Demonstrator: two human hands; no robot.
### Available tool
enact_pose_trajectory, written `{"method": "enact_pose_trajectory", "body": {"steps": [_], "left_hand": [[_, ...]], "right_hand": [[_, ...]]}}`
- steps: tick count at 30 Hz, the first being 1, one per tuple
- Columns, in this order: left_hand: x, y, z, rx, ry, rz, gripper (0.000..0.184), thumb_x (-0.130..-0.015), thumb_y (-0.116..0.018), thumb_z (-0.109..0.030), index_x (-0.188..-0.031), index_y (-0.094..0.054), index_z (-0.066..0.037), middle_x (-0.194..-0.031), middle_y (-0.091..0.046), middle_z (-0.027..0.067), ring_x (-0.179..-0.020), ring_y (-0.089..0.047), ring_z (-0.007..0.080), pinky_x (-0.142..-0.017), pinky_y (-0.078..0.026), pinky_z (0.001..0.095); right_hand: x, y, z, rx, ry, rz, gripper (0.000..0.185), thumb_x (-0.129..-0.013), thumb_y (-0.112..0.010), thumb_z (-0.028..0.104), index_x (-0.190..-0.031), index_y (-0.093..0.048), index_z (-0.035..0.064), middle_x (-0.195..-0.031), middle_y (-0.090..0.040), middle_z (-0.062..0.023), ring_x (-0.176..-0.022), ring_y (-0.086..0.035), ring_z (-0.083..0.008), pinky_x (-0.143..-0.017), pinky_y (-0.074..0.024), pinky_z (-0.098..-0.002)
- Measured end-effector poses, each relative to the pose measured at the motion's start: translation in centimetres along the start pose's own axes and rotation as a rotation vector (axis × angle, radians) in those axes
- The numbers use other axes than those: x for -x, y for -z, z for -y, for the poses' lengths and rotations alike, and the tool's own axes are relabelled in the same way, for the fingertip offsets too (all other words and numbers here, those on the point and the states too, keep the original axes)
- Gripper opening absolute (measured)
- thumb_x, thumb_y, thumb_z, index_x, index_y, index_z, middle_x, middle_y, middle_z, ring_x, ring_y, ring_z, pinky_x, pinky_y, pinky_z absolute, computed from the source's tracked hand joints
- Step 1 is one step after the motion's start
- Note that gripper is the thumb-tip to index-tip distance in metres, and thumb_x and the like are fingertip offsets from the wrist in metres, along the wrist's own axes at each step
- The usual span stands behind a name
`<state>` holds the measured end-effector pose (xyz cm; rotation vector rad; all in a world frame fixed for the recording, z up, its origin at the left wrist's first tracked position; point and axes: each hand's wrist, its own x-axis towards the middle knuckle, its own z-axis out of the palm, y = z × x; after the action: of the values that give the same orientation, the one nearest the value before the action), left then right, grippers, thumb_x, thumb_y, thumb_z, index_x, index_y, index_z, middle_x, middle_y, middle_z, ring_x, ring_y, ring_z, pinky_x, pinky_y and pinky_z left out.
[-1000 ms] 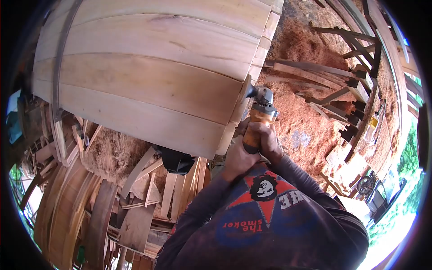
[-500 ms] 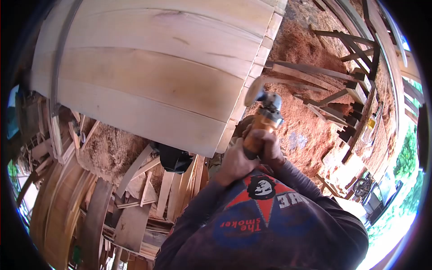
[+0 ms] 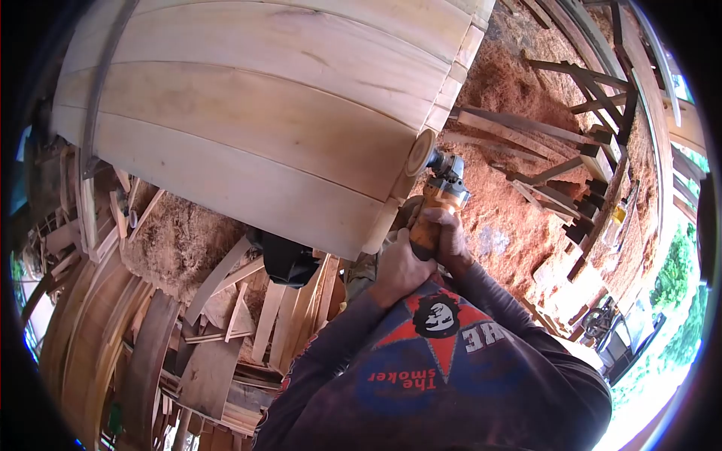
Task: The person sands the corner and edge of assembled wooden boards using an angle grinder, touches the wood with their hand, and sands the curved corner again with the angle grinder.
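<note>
Both hands grip an orange and black angle grinder point(image 3: 445, 192). My left hand point(image 3: 404, 269) is wrapped round the rear of its body, and my right hand point(image 3: 451, 239) closes on the other side of the body, close beside it. A round, tan disc point(image 3: 420, 152) on the grinder's head is at the right edge of a large panel of pale wooden planks point(image 3: 256, 135). The disc appears to meet the plank ends; whether it touches them is hard to tell.
Sawdust point(image 3: 496, 195) covers the ground to the right, with dark wooden trestles point(image 3: 602, 94) and loose timber. Curved planks point(image 3: 90, 338) are stacked at lower left. A black object point(image 3: 284, 259) sits below the panel. A bottle point(image 3: 618, 214) lies far right.
The grinder swung away from the panel's edge and its disc tilted to show its face, then came back against the edge. Both hands kept their hold.
</note>
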<state>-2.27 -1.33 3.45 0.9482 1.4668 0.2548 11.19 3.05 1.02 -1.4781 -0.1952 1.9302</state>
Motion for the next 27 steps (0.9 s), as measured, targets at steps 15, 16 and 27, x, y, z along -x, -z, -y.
{"method": "enact_pose_trajectory", "body": {"steps": [15,16,27], "left_hand": [[0.7,5.5,-1.4,0.905,0.052,0.434,0.079,-0.073,-0.089,-0.013,-0.140,-0.051,0.001,-0.129,-0.065,0.0123,-0.119,-0.065,0.0217,-0.101,-0.052,0.0371],[0.7,5.2,-1.0,0.911,0.059,0.431,0.079,-0.073,-0.089,-0.013,-0.140,-0.051,0.001,-0.129,-0.065,0.0123,-0.119,-0.065,0.0217,-0.101,-0.052,0.0371],[1.1,-0.6,1.1,0.042,-0.078,0.001,0.064,-0.072,-0.083,-0.027,-0.116,-0.050,0.007,-0.098,-0.069,0.0360,-0.097,-0.069,0.0533,-0.086,-0.056,0.0550]], "right_hand": [[3.2,-6.3,2.9,0.430,0.154,-0.180,0.047,-0.080,-0.083,0.019,-0.120,-0.066,0.0023,-0.101,-0.069,-0.0046,-0.089,-0.065,-0.0140,-0.078,-0.0546,-0.0308],[3.7,-6.1,2.9,0.409,0.114,-0.180,0.047,-0.080,-0.083,0.019,-0.120,-0.066,0.0016,-0.100,-0.069,-0.0049,-0.088,-0.066,-0.0144,-0.078,-0.0547,-0.0309],[1.5,0.4,-0.9,-0.011,0.040,-0.039,0.033,-0.077,-0.066,0.015,-0.105,-0.064,-0.0024,-0.087,-0.068,-0.0121,-0.076,-0.068,-0.0230,-0.077,-0.0575,-0.0343]]}}
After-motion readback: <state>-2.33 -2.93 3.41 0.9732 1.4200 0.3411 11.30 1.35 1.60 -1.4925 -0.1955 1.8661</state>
